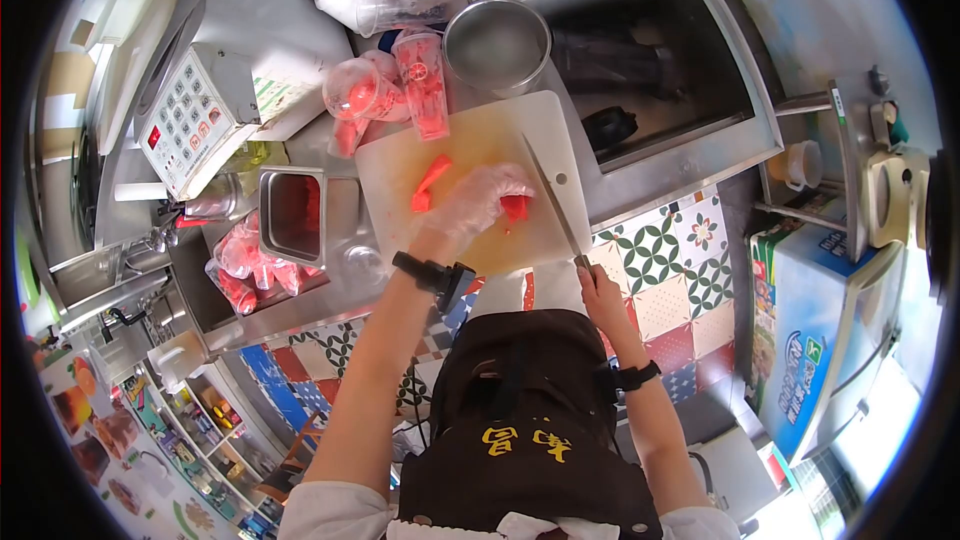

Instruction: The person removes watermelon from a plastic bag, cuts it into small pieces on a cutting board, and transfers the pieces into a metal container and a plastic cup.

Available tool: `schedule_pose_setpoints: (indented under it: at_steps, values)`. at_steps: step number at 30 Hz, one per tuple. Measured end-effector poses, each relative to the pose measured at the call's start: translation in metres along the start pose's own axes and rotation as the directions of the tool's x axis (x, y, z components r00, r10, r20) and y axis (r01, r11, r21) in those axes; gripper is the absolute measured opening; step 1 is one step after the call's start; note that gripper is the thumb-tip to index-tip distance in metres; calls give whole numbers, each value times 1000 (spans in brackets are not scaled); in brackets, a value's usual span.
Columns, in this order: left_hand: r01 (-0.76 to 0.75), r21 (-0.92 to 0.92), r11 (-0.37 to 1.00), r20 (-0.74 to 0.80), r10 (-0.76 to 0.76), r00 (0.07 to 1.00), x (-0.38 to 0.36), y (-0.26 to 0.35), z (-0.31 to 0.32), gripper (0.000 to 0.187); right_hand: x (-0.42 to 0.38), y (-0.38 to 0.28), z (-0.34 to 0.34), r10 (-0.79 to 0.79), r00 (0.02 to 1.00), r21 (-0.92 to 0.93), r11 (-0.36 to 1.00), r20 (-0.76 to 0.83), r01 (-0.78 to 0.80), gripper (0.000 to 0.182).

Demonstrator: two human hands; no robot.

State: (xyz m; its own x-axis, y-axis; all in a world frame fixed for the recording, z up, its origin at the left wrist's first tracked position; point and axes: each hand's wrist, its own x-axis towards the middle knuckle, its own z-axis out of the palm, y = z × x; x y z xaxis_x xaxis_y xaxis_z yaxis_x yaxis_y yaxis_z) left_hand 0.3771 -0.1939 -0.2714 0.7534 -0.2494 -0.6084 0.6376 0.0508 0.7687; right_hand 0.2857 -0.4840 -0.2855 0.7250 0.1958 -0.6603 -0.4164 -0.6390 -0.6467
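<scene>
A pale cutting board (400,158) lies on the metal counter. My left hand (490,196), in a clear plastic glove, is closed over a red piece (515,207) on the board's right half. Another red piece (432,182) lies on the board left of that hand. My right hand (603,295) is wrapped round the handle of a long knife (557,188). The blade points away from me, across the board's right side, just right of my left hand.
Behind the board stand a metal pot (497,45) and plastic cups with red contents (424,85). A sink (690,50) is at the right. To the left are a metal container (290,215), bagged red pieces (262,258) and a keypad machine (185,125).
</scene>
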Motion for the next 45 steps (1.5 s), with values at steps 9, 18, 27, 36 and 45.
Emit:
schedule_pose_setpoints:
  at_steps: [9, 18, 27, 36, 45]
  values:
    - [-324, 761, 562, 198, 274, 941, -10, 8, 2, 52, 0, 6, 1, 4, 1000, -4, 1000, 4, -4, 41]
    - [-432, 771, 467, 213, 450, 867, -31, -12, 20, 56, 2, 9, 6, -27, 1000, 25, 999, -4, 27, 39]
    - [-100, 754, 650, -248, 422, 872, -26, -2, 31, 35, 9, 8, 11, -100, 994, -62, 993, -46, 97, 38]
    - [-128, 527, 840, -524, 440, 730, -12, -45, 58, 50, 18, -6, 41, -154, 986, -86, 985, -65, 149, 38]
    - [-184, -54, 981, -518, 130, 845, -43, -34, 49, 35, 19, -10, 31, -136, 989, -155, 978, 51, 142, 39]
